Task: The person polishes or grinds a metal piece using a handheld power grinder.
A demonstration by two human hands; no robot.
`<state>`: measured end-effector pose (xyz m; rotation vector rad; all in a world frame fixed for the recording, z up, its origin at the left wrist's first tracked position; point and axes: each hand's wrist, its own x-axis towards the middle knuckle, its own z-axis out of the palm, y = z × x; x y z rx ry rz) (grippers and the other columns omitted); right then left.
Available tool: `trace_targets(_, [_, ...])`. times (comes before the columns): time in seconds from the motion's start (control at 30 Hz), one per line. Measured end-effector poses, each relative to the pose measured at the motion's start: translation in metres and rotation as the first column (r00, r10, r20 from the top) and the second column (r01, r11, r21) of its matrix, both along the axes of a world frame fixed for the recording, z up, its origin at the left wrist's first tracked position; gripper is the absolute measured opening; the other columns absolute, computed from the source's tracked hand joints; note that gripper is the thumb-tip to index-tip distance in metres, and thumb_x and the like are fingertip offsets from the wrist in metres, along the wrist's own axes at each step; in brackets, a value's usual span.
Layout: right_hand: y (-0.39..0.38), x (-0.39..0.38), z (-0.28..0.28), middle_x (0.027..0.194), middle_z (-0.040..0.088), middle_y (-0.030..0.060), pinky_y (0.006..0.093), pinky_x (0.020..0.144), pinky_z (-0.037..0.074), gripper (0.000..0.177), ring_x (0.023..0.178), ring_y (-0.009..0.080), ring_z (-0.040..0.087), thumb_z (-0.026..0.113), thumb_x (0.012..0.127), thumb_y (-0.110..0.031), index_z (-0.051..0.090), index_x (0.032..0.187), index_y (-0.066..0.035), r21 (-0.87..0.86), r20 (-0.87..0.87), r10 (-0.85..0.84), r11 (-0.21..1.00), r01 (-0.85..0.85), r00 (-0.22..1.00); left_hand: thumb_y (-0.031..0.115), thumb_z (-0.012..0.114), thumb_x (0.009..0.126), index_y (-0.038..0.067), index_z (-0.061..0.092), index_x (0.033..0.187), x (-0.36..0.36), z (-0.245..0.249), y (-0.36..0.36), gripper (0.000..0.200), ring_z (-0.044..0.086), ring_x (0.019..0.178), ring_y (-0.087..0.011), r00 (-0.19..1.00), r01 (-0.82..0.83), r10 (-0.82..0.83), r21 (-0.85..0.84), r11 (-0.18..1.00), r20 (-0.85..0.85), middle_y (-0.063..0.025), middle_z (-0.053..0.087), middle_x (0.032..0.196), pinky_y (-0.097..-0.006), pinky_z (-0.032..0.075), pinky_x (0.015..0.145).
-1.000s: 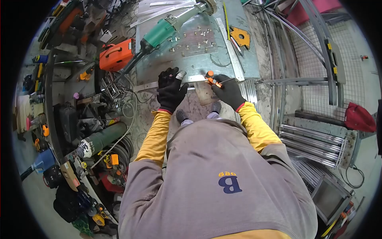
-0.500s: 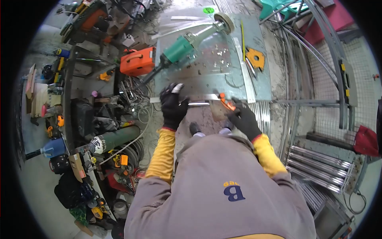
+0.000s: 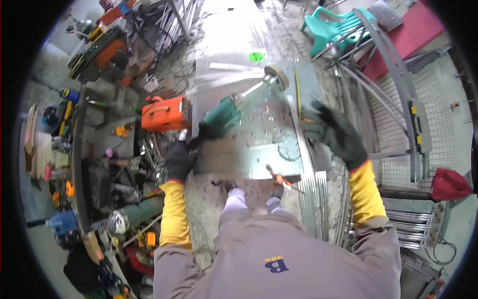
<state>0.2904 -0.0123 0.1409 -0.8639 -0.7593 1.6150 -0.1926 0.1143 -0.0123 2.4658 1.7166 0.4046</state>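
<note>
My left hand (image 3: 180, 162), in a dark glove, is at the left edge of the metal work surface (image 3: 266, 167), beside the black rear end of a green power tool with a round wheel (image 3: 221, 114). Motion smears its fingers, so whether they grip the tool or its cord cannot be made out. My right hand (image 3: 339, 137), also dark-gloved, hovers over the right side of the surface with fingers spread and nothing in them. Below it to the left, an orange-handled tool (image 3: 279, 178) rests at the near edge. A yellow strip (image 3: 298, 92) lies beyond the right hand.
An orange case (image 3: 166, 113) stands left of the surface. Long metal tubes (image 3: 316, 199) lie on the floor at right, near a metal frame (image 3: 393, 84) and a green plastic chair (image 3: 333, 27). Cluttered tools and a cylinder (image 3: 144, 212) fill the left side.
My right hand has left the orange-handled tool and moved right and forward, its fingers spreading. My left hand has shifted left towards the power tool's rear end. The view has tilted up.
</note>
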Motion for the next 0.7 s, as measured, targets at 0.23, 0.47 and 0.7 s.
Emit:
trace_targets(0.23, [0.175, -0.097, -0.147, 0.107, 0.07, 0.0126, 0.0513, 0.094, 0.058, 0.038, 0.098, 0.0328, 0.067, 0.076, 0.097, -0.038, 0.065, 0.122, -0.013, -0.64, -0.026, -0.23, 0.751, 0.16, 0.973, 0.023, 0.072, 0.084, 0.011, 0.071, 0.125, -0.007, -0.03, 0.023, 0.043, 0.069, 0.078, -0.0371, 0.993, 0.014, 0.001, -0.131, 0.991, 0.114, -0.0156, 0.071, 0.085, -0.0518, 0.052, 0.069])
trace_targets(0.47, [0.235, -0.089, -0.19, 0.099, 0.073, 0.0091, 0.049, 0.078, 0.057, 0.028, 0.089, 0.0299, 0.07, 0.068, 0.097, -0.042, 0.066, 0.108, -0.017, -0.659, 0.085, 0.008, 0.75, 0.051, 0.996, 0.018, 0.069, 0.083, 0.009, 0.073, 0.102, -0.008, -0.031, 0.025, 0.021, 0.068, 0.07, -0.0379, 0.964, 0.028, -0.01, -0.063, 0.998, 0.265, -0.015, 0.068, 0.074, -0.051, 0.051, 0.064])
trace_targets(0.7, [0.2, -0.065, -0.191, 0.098, 0.071, 0.0064, 0.0444, 0.091, 0.06, 0.015, 0.093, 0.0258, 0.071, 0.068, 0.1, -0.023, 0.064, 0.108, -0.012, -0.191, 0.112, 0.05, 0.981, -0.027, 0.992, 0.025, 0.074, 0.08, 0.011, 0.074, 0.108, -0.024, 0.059, -0.041, 0.032, 0.07, 0.073, -0.036, 0.986, 0.03, -0.024, -0.035, 0.999, 0.168, -0.0161, 0.069, 0.076, -0.0501, 0.053, 0.066])
